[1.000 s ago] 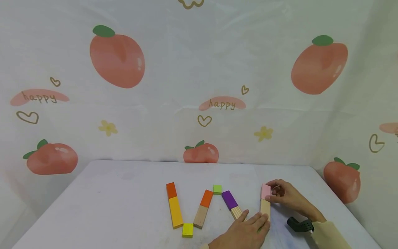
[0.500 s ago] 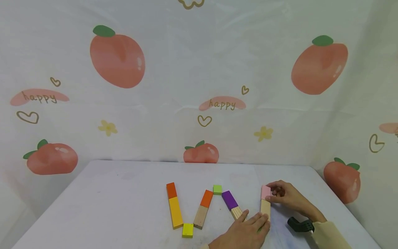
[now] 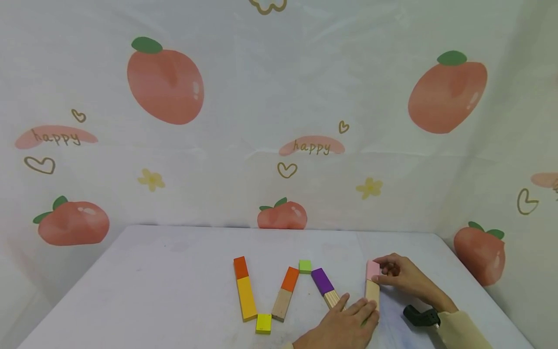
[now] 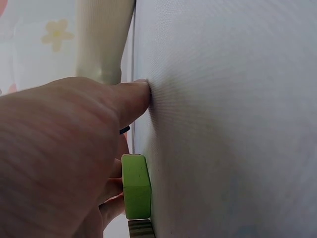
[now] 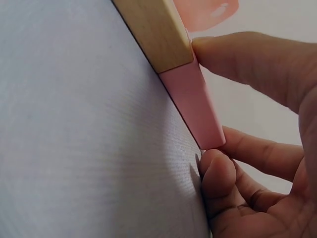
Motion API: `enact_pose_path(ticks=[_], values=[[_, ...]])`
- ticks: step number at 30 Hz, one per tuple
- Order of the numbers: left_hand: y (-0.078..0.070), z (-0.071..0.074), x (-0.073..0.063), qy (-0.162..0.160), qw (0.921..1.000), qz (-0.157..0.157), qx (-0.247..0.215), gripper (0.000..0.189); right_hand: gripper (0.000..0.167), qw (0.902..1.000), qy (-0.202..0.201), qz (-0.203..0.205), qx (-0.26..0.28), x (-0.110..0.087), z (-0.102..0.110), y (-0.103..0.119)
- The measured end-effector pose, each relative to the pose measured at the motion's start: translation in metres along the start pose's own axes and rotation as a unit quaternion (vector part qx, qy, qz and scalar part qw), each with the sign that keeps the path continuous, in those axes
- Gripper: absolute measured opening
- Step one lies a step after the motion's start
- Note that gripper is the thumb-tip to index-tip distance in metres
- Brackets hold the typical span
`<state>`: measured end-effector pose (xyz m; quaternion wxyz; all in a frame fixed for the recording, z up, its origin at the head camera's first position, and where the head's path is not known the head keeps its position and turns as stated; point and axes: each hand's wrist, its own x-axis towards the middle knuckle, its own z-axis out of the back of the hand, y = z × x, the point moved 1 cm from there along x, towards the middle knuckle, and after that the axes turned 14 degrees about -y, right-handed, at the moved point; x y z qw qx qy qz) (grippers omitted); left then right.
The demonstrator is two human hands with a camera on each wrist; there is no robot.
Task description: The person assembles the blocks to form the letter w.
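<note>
At the right of the head view, my right hand (image 3: 402, 277) pinches a pink wooden block (image 3: 372, 270) between thumb and index finger. The pink block lies end to end with a plain wood block (image 3: 372, 291). My left hand (image 3: 341, 324) lies palm down at the near end of that row, its fingers extended. Under those fingers is a green block (image 4: 136, 187), largely covered in the head view; the left wrist view shows the thumb apart from it, touching the tabletop. Beside the left thumb, a ribbed wood block (image 3: 332, 298) adjoins a purple block (image 3: 322, 280).
Further left, an orange block (image 3: 240, 267) meets a yellow one (image 3: 247, 298), near a small bright yellow block (image 3: 263, 324). Another orange block (image 3: 289, 278) touches a tan block (image 3: 281, 305). A light green block (image 3: 305, 266) is at the back. A black device (image 3: 421, 316) sits at the right wrist.
</note>
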<state>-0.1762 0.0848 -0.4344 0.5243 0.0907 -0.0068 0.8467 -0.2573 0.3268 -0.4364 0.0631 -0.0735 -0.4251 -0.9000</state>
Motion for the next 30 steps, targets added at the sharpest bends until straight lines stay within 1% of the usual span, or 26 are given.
enact_pose_path(ticks=[3,8,10,15,17,20,23,24,26,28,30], values=[[0.0,0.0,0.0,-0.001,1.0,0.001,-0.002,0.076,0.053,1.0,0.0,-0.005,0.006,0.0,0.0,-0.001],[0.001,0.0,0.0,0.009,0.9998,0.004,-0.019,0.075,0.055,0.9997,0.001,-0.013,0.02,0.0,-0.001,-0.003],[0.002,0.0,0.0,0.012,0.9996,0.005,-0.025,0.075,0.057,0.9997,0.0,-0.018,0.017,0.0,-0.002,-0.003],[0.002,0.0,-0.001,0.013,0.9998,0.004,-0.017,0.077,0.059,0.9993,-0.005,-0.036,0.003,0.001,-0.003,-0.003],[0.001,0.0,-0.001,0.005,0.9999,0.004,-0.011,0.078,0.059,0.9992,-0.007,-0.04,-0.002,0.002,-0.004,-0.003],[0.0,0.002,-0.003,-0.014,0.9999,0.005,-0.003,0.079,0.059,0.999,-0.013,-0.043,-0.007,0.002,-0.004,-0.003],[0.0,0.008,-0.003,-0.029,0.9995,0.007,0.011,0.081,0.058,0.9988,-0.018,-0.045,-0.011,0.003,-0.003,-0.003],[0.0,0.012,-0.003,-0.031,0.9994,0.012,0.014,0.08,0.058,0.9987,-0.019,-0.046,-0.013,0.003,-0.002,-0.002],[0.003,0.021,-0.004,-0.03,0.9989,0.035,0.009,0.081,0.058,0.9985,-0.022,-0.047,-0.02,0.004,0.001,-0.001],[0.009,0.032,-0.009,-0.034,0.9968,0.072,0.004,0.081,0.056,0.9985,-0.03,-0.041,-0.022,0.005,0.004,0.001],[0.02,0.043,-0.019,-0.047,0.9917,0.12,-0.005,0.081,0.052,0.9982,-0.05,-0.018,-0.027,0.004,0.008,0.004]])
